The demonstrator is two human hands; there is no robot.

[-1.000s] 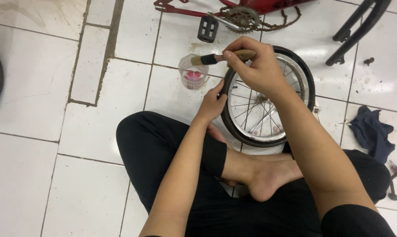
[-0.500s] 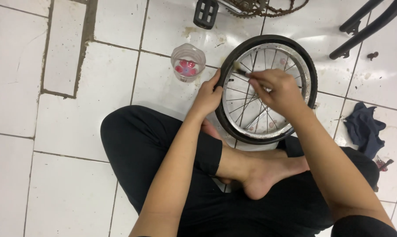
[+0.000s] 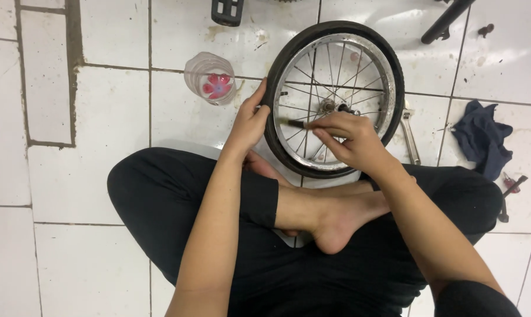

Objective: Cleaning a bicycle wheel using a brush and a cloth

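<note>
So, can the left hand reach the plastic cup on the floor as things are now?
Probably yes: the left hand grips the tyre, and only bare tile lies between it and the plastic cup.

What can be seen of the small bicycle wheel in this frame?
The wheel lies flat on the white tiled floor before the seated person's crossed legs. It has a black tyre, a dull silvery rim, thin wire spokes and a central hub. The left hand grips the tyre's near-left edge; the right hand holds a small brush over the spokes. A wrench lies beside it.

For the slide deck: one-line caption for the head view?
Left hand steadies a small bicycle wheel; right hand brushes its spokes.
</note>
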